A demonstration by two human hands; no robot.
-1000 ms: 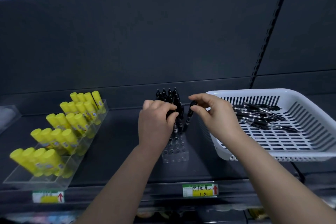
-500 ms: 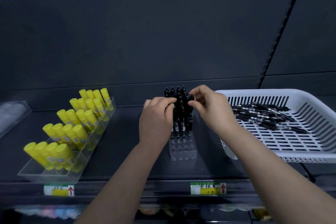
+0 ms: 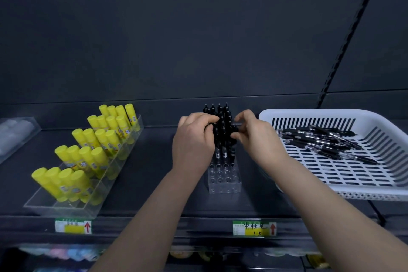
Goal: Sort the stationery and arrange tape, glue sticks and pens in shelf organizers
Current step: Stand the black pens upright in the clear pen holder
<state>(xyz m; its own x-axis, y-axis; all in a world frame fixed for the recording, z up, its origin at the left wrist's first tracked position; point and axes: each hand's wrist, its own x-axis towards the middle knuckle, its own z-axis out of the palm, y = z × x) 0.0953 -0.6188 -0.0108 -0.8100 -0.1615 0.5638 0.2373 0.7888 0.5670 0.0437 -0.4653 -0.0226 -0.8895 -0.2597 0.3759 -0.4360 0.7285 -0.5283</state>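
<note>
A clear acrylic pen block (image 3: pixel 224 180) stands on the dark shelf, its back rows filled with upright black pens (image 3: pixel 223 117) and its front holes bare. My left hand (image 3: pixel 194 139) grips pens on the block's left side. My right hand (image 3: pixel 256 134) pinches a black pen at the block's right edge. More loose black pens (image 3: pixel 324 141) lie in a white slotted basket (image 3: pixel 353 172) on the right. Yellow glue sticks (image 3: pixel 88 150) stand in rows in a clear stepped tray (image 3: pixel 66 205) on the left.
A clear container (image 3: pixel 15 134) with pale items sits at the far left edge. Price labels (image 3: pixel 254 228) hang on the shelf's front rail. A lower shelf with blurred coloured items shows beneath. The dark back panel rises behind everything.
My right hand has lowered its pen from the block's top right closer to the holes, and my left hand stays on the standing pens. The camera has shifted slightly left.
</note>
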